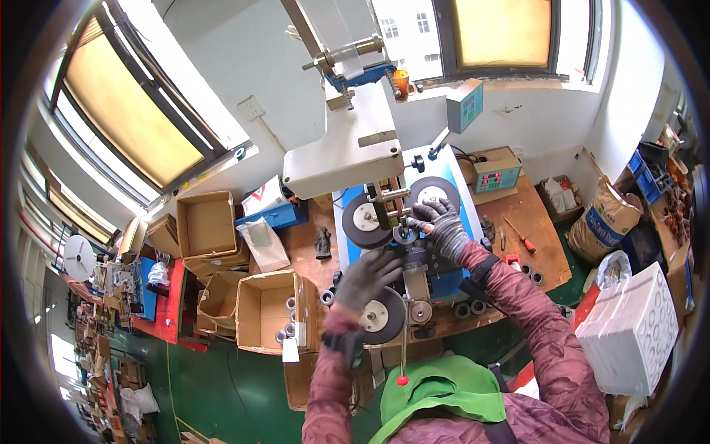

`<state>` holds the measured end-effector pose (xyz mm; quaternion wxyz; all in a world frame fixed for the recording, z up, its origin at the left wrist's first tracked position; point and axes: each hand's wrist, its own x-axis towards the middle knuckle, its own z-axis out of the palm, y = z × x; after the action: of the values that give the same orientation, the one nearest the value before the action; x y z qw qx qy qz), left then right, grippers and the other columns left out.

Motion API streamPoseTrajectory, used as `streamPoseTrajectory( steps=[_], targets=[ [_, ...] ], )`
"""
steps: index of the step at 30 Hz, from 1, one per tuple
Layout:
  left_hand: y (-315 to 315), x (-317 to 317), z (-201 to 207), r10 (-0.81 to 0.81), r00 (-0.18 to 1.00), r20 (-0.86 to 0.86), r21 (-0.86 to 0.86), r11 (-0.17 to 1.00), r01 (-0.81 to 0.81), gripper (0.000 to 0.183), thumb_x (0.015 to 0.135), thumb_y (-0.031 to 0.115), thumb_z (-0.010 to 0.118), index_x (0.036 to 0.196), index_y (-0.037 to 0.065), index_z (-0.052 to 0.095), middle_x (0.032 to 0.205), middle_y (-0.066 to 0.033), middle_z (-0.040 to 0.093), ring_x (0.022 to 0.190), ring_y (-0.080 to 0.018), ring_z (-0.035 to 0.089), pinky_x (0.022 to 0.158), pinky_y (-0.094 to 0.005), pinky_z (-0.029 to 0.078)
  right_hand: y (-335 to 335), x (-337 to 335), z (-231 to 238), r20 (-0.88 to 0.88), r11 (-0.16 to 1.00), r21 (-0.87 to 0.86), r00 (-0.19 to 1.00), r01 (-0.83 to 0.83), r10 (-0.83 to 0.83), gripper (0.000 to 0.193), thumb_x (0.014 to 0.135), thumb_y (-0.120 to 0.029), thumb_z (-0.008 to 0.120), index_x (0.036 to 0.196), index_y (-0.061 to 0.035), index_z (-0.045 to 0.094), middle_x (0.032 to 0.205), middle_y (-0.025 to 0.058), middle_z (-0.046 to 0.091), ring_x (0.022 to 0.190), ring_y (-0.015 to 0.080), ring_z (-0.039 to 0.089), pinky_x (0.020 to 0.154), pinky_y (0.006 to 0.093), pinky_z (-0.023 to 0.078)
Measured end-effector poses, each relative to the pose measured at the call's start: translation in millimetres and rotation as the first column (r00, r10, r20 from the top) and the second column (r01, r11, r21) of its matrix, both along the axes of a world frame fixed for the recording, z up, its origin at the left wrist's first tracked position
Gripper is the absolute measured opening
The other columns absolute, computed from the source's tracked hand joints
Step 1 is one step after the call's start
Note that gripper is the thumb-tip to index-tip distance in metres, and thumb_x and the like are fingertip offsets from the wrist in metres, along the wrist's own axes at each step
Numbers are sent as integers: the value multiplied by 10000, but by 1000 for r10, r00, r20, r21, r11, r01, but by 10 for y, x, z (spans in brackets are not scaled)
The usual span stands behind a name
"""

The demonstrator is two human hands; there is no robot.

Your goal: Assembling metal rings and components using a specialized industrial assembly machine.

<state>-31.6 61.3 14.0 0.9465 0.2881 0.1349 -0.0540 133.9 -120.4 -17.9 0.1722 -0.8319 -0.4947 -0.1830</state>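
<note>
In front of me stands a white machine (344,152) with several black discs around its blue work plate. My right hand (446,231), in a grey glove, reaches in beside the far right disc (435,194). Its fingers are bent and pinched at a small grey ring (404,235) under the machine's head; the exact grip is partly hidden. Over the near black disc (387,317) hovers my left hand (367,280), gloved too and slightly blurred. Its fingers stretch to the right and appear to hold nothing. A lever with a red knob (402,380) points toward me.
Left of the machine, an open cardboard box (255,314) holds several grey rings. A dark glove (323,243) lies on the brown table (543,251). To the right are a red screwdriver (521,235), a control box (497,180) and a large white foam box (629,329).
</note>
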Motion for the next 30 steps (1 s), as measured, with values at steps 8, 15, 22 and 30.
streamPoseTrajectory(
  steps=[8,15,22,30],
  targets=[
    [-422,-1805,-1052,397,894,-205,519,819,-245,316,822,298,554,975,22,548,890,-67,581,794,-152,541,756,-282,423,101,-58,113,-28,996,-36,996,-80,79,558,637,-212,628,1170,-305,489,1261,67,427,1187,284,359,998,465,204],
    [-149,-1894,-1718,-310,873,-376,-72,949,306,503,788,468,555,1029,27,534,705,-24,550,568,-105,507,496,-217,404,22,26,171,-32,995,-65,997,-69,67,517,665,-269,628,1164,-311,500,1266,67,424,1188,286,359,995,458,220],
    [978,-1001,-1364,-261,821,-507,474,711,519,366,805,411,551,897,58,583,595,-26,528,455,-118,467,368,-219,336,38,-48,126,-63,997,-59,997,-47,43,495,676,-360,624,1155,-316,505,1262,62,425,1185,279,365,1004,461,203],
    [958,-638,-1302,-385,905,-184,922,251,294,202,783,260,595,900,96,611,778,-29,591,615,-168,544,555,-294,456,-63,-55,140,-141,992,107,987,-65,80,400,688,-257,655,1078,-235,564,1172,90,501,1108,300,446,972,435,283]
  ],
)
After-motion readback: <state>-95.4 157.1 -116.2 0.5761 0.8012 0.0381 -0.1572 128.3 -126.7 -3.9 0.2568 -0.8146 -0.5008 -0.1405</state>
